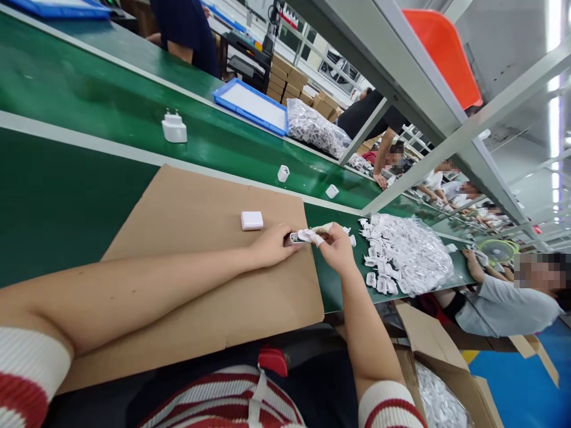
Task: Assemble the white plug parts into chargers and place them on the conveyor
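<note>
**Small part pinched between both hands**

Part held over cardboard edge: left hand grips it, right hand pinches its white wrap. White block just beyond left hand; parts pile beyond right. Risk: wrap tears or part slips if pulled askew.

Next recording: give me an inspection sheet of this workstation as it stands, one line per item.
Surface: green bench with a cardboard sheet laid on it, beside a green conveyor.
Job's things: small white part held between both hands; white block on the cardboard.
Clutter: heap of bagged white parts; white plug adapter and two small parts on the conveyor; blue tray.
Hands: left hand and right hand both grip the part; a fingertip is taped.
Cables: nothing seen.
Surroundings: other people along the line, metal frame, orange bin.
</note>
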`<state>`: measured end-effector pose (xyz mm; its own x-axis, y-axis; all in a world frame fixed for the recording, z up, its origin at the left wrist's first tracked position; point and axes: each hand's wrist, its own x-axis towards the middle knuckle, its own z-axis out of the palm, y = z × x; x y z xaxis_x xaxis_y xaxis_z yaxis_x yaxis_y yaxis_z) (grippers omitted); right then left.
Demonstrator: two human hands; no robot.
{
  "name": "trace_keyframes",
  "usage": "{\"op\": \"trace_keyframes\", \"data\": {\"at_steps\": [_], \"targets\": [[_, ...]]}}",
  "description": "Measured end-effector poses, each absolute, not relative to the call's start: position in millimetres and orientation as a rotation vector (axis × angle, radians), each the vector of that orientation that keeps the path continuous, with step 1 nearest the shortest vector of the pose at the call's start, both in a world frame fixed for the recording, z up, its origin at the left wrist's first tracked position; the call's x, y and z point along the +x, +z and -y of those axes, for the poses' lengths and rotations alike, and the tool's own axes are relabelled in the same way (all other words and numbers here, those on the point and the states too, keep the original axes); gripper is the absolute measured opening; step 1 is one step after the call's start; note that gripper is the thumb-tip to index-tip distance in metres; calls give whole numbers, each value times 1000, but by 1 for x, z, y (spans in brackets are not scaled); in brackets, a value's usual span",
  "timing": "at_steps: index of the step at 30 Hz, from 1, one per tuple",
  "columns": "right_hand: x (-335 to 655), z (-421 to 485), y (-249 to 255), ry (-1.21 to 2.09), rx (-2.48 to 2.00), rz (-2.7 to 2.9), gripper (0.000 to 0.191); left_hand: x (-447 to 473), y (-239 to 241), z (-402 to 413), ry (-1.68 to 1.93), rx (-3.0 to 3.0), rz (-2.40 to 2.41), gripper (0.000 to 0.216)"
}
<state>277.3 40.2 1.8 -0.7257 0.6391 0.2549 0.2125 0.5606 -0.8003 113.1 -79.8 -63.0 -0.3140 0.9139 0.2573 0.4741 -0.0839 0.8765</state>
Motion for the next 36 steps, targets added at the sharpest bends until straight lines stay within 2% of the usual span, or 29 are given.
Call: {"op": "trace_keyframes", "data": {"at_steps": [3, 5, 10, 15, 21, 29, 32, 34, 36], "targets": [[274, -38, 3, 834, -596, 2436, 23, 114, -63, 80, 1368, 1483, -1780, 32], [271, -37, 5, 794, -534, 2479, 27, 114, -62, 80, 1373, 1482, -1775, 30], [266, -34, 6, 791, -466, 2479, 19, 114, -58, 81, 1355, 1490, -1813, 21], [260, -31, 5, 696, -468, 2543, 23, 113, -58, 80, 1381, 1478, -1813, 20], [255, -33, 12, 411, -533, 2720, 30, 114, -59, 80, 1423, 1460, -1740, 22], [260, -30, -17, 790, -661, 2440, 28, 120, -54, 86, 1366, 1549, -1817, 32], [270, -43, -24, 937, -688, 2276, 49, 116, -42, 83, 1308, 1558, -1877, 33], [279, -59, -22, 770, -812, 2158, 53, 103, -28, 79, 1322, 1527, -1941, 34], [287, -77, -19, 458, -1100, 2070, 50, 78, -11, 74, 1376, 1481, -2052, 38]]}}
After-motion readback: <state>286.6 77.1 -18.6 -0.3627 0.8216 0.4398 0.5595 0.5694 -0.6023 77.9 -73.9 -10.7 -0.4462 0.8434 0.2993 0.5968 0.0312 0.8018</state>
